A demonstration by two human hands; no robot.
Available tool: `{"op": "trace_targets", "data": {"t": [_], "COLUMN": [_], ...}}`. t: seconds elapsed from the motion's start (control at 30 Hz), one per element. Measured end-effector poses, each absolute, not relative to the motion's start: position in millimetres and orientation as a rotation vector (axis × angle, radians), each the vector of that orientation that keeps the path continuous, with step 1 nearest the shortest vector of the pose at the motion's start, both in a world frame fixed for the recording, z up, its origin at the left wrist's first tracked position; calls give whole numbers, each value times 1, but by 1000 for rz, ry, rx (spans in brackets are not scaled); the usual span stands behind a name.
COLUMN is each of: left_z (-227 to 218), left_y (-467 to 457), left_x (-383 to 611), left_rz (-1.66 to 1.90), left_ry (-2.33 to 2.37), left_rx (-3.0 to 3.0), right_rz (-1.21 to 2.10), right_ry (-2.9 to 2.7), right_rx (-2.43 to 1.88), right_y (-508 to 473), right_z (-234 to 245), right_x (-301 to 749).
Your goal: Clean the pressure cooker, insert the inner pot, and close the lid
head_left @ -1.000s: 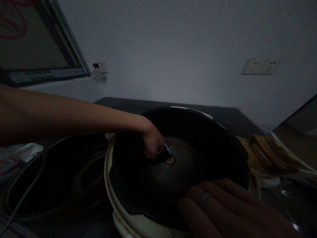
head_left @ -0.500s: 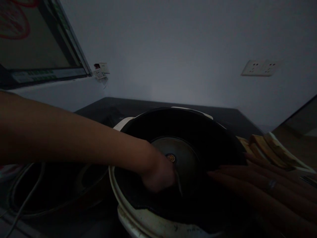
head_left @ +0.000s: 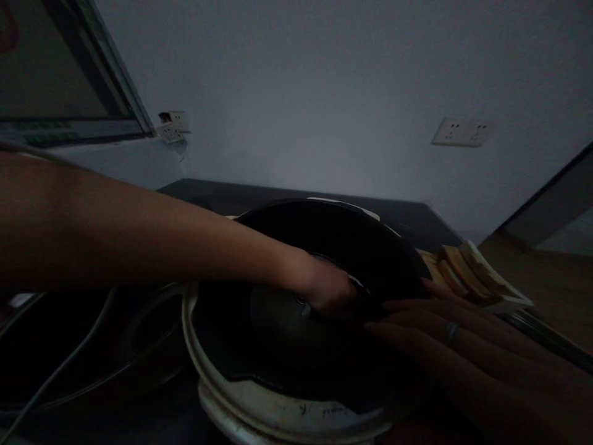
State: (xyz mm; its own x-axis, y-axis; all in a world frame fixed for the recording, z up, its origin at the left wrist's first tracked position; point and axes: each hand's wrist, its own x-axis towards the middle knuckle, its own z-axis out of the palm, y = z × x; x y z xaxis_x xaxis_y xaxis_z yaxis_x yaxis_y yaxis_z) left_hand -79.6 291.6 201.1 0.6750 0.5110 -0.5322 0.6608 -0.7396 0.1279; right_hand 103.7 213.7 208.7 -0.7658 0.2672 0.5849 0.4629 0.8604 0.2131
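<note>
In the head view, blurred marks (head_left: pixel 332 411), unreadable, dot the pale cooker (head_left: pixel 250 390) at lower centre, on a dark surface (head_left: pixel 407 215) below a pale wall (head_left: pixel 301 93), the left hand (head_left: pixel 330 288), its grip closed around a dark item (head_left: pixel 360 285), inside it, and the right hand (head_left: pixel 463 352) spread flat at lower right

We can't read any text. Dark marks (head_left: pixel 331 412) on the pot rim (head_left: pixel 259 398): too dim. Green marks (head_left: pixel 44 131) on the window frame (head_left: pixel 115 127): blurred. Red curve (head_left: pixel 13 34) on the pane (head_left: pixel 46 74): cut off, we can't decipher it.
</note>
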Motion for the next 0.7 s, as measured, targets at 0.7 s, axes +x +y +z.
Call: {"op": "trace_targets", "data": {"t": [0.7], "left_z": [220], "left_y": [309], "left_x": [-152], "left_rz": [-908], "left_ry": [1399], "left_rx": [1954], "right_rz": [-578], "right_ry": [-2438], "right_rx": [-494], "right_y": [216], "right_z": [201], "right_x": [104]}}
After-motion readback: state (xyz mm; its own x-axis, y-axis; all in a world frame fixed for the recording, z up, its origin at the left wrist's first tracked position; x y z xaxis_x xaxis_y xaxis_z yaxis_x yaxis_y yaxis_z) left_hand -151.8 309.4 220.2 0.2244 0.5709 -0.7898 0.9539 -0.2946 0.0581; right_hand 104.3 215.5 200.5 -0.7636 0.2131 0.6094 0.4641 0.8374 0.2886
